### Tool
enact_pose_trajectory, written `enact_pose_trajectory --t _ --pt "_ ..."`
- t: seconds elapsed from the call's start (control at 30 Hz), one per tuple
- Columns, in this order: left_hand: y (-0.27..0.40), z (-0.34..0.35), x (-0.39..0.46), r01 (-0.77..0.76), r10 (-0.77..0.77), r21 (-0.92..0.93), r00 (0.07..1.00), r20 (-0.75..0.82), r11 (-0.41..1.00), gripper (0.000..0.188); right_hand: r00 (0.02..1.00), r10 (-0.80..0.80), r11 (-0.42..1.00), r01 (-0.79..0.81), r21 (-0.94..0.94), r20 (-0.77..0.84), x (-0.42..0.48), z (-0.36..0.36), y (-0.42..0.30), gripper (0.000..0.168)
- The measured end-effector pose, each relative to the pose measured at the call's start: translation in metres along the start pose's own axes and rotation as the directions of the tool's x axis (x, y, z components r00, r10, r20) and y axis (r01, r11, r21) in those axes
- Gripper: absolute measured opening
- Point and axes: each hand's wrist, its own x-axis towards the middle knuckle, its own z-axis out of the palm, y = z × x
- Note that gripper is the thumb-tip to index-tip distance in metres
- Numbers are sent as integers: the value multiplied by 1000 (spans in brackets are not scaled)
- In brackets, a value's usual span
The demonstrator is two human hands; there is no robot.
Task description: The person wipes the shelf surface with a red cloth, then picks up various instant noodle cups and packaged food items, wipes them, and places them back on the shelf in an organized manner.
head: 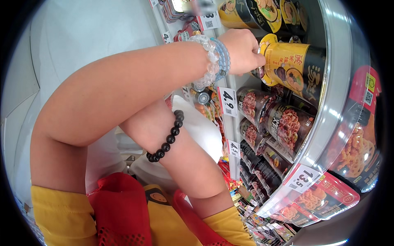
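Note:
My left hand (241, 50) reaches across to the shelf, its fingers closed at the lid end of a yellow and black instant noodle cup (287, 63). The fingertips are partly turned away from view. Clear and blue bead bracelets (220, 60) circle that wrist. My right forearm (192, 160), with a black bead bracelet (169, 140), crosses beneath the left one; the right hand is hidden behind the left forearm. Beside the held cup stand dark instant noodle tubs (287, 124) with a meat picture. More yellow noodle cups (267, 13) stand on its other side.
A clear shelf guard (335, 101) with a price tag (303, 177) curves along the right. Beyond it are red and black food packs (326, 195). Another shelf edge carries price tags (227, 101). A white, partly covered object (200, 123) lies behind my arms.

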Motion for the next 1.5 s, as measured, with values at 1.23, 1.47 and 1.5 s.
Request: enact_pose_trajectory --t 1.23,1.47,1.5 --pt "-86 -208 -189 -239 -586 -814 591 -554 530 30 57 64 733 -680 -8 996 -75 292 -60 48" --pt "-100 -268 -149 -69 -674 -881 617 -406 468 27 -72 -48 440 -897 -43 996 -25 281 -81 44" --pt "-105 -278 -141 -50 -676 -888 630 -383 456 27 -36 -33 458 -889 -17 999 -8 277 -86 48"
